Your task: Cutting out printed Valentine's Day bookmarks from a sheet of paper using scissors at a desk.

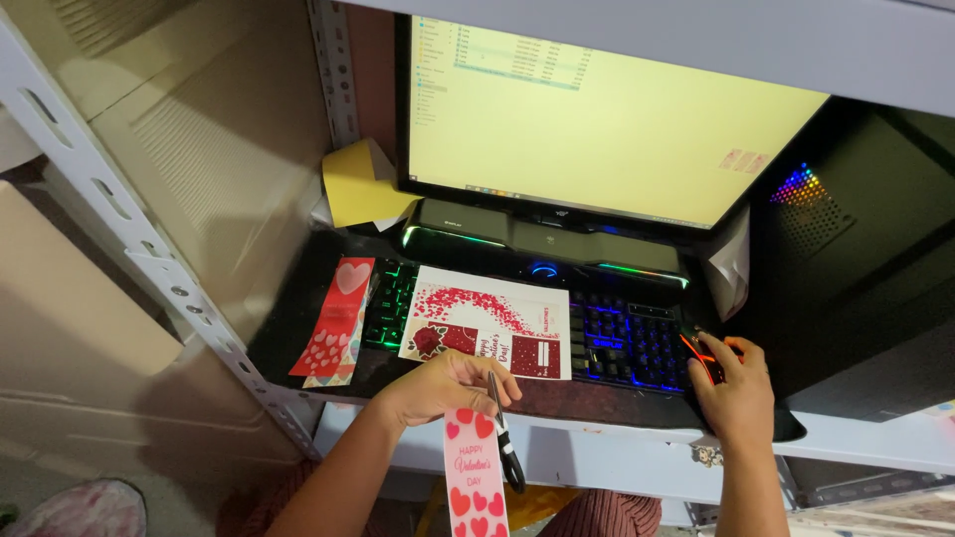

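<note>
In front of the keyboard (617,343), the left hand (448,386) clasps a pink heart strip (476,477) and scissors (505,433), while the right hand (734,393) grips the mouse (701,356).

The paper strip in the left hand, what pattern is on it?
Red hearts on pink, on the paper strip held with scissors in the left hand; head view.

Cramped home computer nook: monitor (597,109), keyboard (617,338)

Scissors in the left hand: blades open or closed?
Closed. The scissors hang from the left hand as one thin dark line, no gap showing between the blades, beside the pink heart-printed strip.
</note>
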